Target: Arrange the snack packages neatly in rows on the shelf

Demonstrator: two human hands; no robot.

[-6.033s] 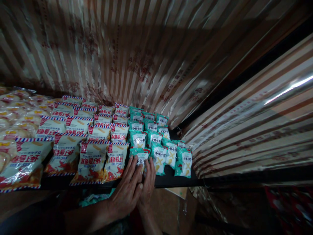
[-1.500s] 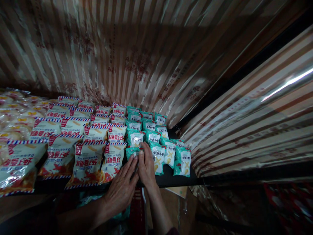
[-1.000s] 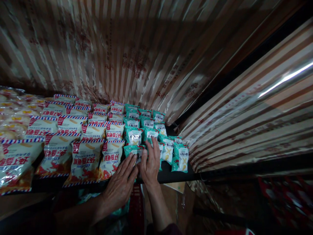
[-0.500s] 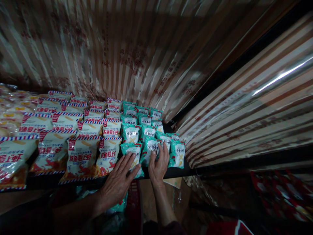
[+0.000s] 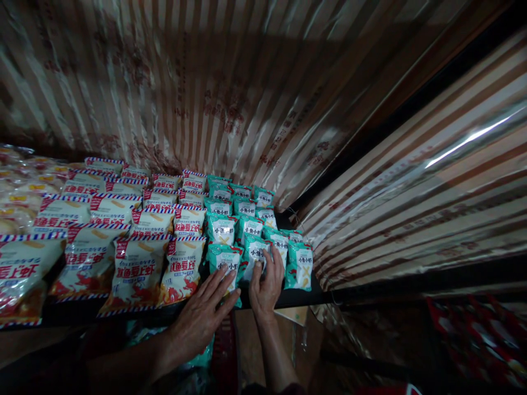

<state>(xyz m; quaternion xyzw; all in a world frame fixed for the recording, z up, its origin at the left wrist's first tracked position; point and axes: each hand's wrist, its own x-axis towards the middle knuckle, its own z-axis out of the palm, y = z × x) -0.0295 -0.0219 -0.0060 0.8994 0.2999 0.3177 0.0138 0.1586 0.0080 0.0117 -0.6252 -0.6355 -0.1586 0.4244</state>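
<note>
Rows of small green snack bags (image 5: 220, 229) stand upright on a black shelf (image 5: 300, 298). My left hand (image 5: 201, 310) lies with fingers stretched against the lower part of the front-left green bag (image 5: 226, 258). Beside it, my right hand (image 5: 267, 282) rests on the neighbouring front green bag (image 5: 252, 253), thumb and fingers apart over its right side. Neither hand wraps around a bag. At the right end of the front row stands another green bag (image 5: 300, 264), close to my right hand. The bags' lower parts are partly hidden by my fingers.
Left of the green bags stand rows of white and red snack bags (image 5: 138, 269), then clear-wrapped packs (image 5: 20, 192) at far left. A striped plastic sheet (image 5: 197, 82) hangs behind, another (image 5: 432, 181) on the right. More green bags (image 5: 201, 356) lie below the shelf. Red packages (image 5: 477, 334) sit lower right.
The whole view has shifted slightly, so the shelf and bags appear a little lower. Both hands stay at the same front green bags, with hardly any movement against them.
</note>
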